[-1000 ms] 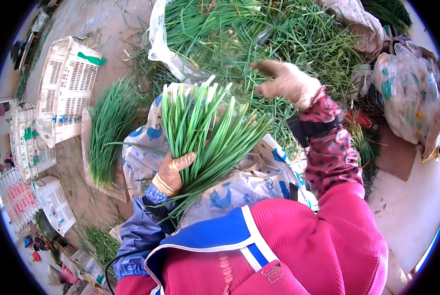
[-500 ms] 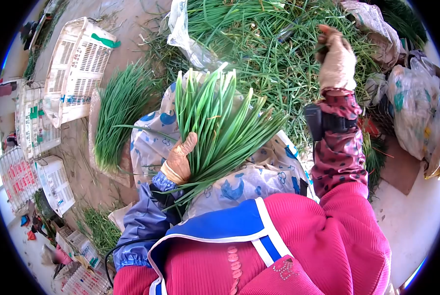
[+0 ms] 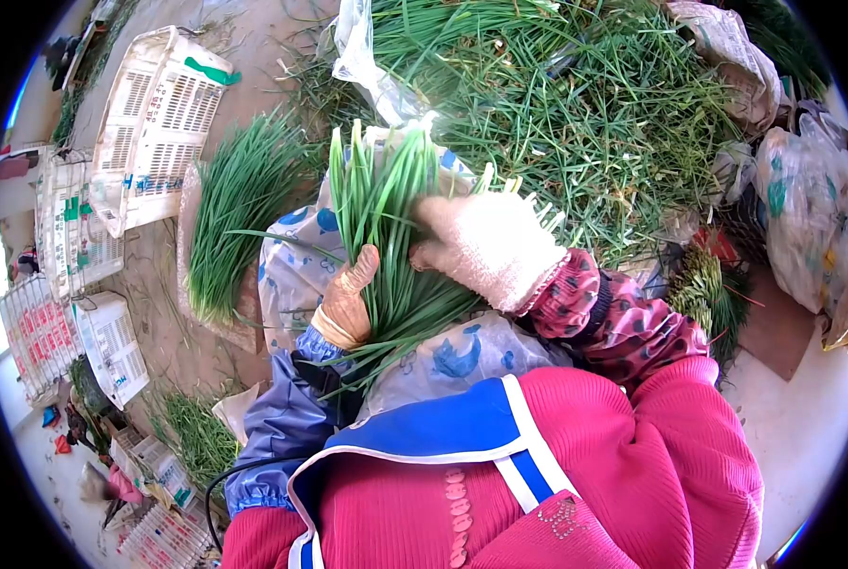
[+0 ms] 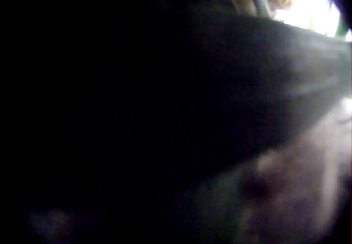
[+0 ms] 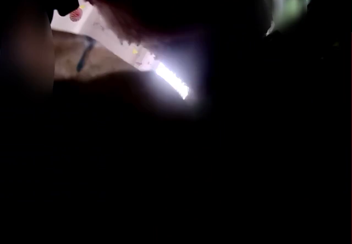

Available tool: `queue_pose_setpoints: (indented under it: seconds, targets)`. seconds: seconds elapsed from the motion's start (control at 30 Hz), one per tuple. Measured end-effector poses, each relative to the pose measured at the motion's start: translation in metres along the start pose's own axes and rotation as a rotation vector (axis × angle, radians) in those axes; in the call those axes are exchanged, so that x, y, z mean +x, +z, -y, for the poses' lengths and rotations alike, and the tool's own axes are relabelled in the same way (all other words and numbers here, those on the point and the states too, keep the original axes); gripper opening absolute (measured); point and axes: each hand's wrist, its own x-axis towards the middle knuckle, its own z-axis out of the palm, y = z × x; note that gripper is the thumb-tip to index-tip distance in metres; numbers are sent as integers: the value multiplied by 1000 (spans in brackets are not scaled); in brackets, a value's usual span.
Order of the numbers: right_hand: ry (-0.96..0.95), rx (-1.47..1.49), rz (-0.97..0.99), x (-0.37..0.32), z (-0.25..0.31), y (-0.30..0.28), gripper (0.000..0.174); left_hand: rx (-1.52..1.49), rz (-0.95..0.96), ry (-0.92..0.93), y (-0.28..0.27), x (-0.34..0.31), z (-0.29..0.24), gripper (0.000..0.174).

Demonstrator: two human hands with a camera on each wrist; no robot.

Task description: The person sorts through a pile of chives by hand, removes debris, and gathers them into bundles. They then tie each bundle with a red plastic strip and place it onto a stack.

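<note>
A bunch of green garlic chives [image 3: 400, 228] lies over the lap, pale cut ends pointing away from the body. My left hand [image 3: 346, 302], in a tan glove, grips it on its left side with the thumb laid across the leaves. From the right, my right hand [image 3: 490, 242], in a fuzzy pale glove, reaches across the bunch. Its fingers are blurred among the stalks, and I cannot tell whether they pinch any. Patterned plastic sheeting [image 3: 300, 270] covers the lap beneath. Both wrist views are mostly dark and show neither hand clearly.
Beyond the lap spreads a heap of loose chives and trimmings [image 3: 613, 133]. Another chive bunch [image 3: 244, 218] lies on a board at left, near a white plastic crate [image 3: 158, 123]. Clear plastic bags [image 3: 808, 209] stand at right, beside a smaller bundle [image 3: 699, 289].
My right hand was out over the trimmings heap, swung farther right, and has come back onto the bunch. The left hand keeps its grip on the chives.
</note>
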Motion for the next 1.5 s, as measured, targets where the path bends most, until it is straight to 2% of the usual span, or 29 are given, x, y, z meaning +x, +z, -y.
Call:
queue_pose_setpoints:
  seconds: [0.1,0.13,0.23,0.27,0.3,0.33,0.37,0.4,0.5,0.6,0.67,0.77,0.83,0.87,0.9,0.93,0.97,1.0,1.03,1.07,1.13,1.2,1.23,1.27,1.3,1.37,1.43,1.5]
  targets:
    - [-184,48,67,3,-8,4,28,-1,-31,5,-3,-3,-1,62]
    - [-187,149,159,2,-9,-7,30,12,-35,4,-5,-3,-2,62]
    - [-325,658,366,-1,-29,-23,18,-39,-28,53,0,-6,-5,57]
    - [-166,815,600,-4,-26,-42,17,-70,0,68,-1,-5,-7,54]
    - [-26,964,700,-12,-31,-50,19,-99,30,82,-2,-3,-8,50]
    - [4,1041,736,-19,-36,-62,20,-96,-15,135,4,-4,-7,52]
    - [38,1119,770,-23,-38,-71,20,-118,-8,114,3,-2,-6,55]
    - [-107,1065,609,-26,-41,-67,21,-140,-1,91,-2,0,-5,58]
    - [-122,1084,787,-27,-50,-85,20,-153,3,57,-1,0,-7,58]
    - [-587,1213,574,-33,-82,-91,21,-153,-34,75,3,-2,-7,54]
    - [-700,1348,218,-46,-105,-94,23,-147,-70,67,1,-1,-5,53]
    - [-382,1314,-430,-81,-150,-117,36,-103,-88,85,-3,0,-2,57]
    - [133,971,-762,-80,-162,-130,44,-116,-102,51,6,-4,-4,52]
    - [441,675,-746,-75,-163,-133,48,-60,-125,69,2,-2,-2,52]
    - [684,-174,-583,-84,-220,-126,59,-4,-149,92,-2,-1,-1,51]
    - [1157,-420,-48,-73,-177,-131,66,88,-182,113,-5,0,-3,50]
    - [1076,-438,119,-74,-173,-124,70,98,-188,108,-12,3,-3,50]
    - [778,-162,-154,-88,-188,-95,74,97,-188,117,-8,4,-2,50]
    - [606,327,-163,-91,-210,-59,77,98,-194,122,-2,1,-3,49]
    - [503,706,-8,-90,-198,-42,72,165,-211,136,5,-2,-4,50]
    - [-193,1089,171,-78,-229,11,89,307,-232,169,16,-3,-6,51]
    - [80,1064,79,-52,-165,18,103,621,-206,232,18,-6,-5,55]
    - [170,1044,45,-41,-140,14,75,776,-195,267,19,-9,-4,57]
    - [114,1096,-50,-28,-137,23,66,741,-85,244,29,-13,-1,73]
    - [151,1050,-108,-16,-122,19,59,815,85,267,35,-9,2,94]
    - [194,927,-185,7,-97,9,47,1220,103,424,47,-11,14,113]
    - [152,713,-289,28,-83,4,47,1418,10,421,41,-8,16,113]
    - [57,582,-135,31,-80,-15,52,1615,-98,415,32,-5,18,112]
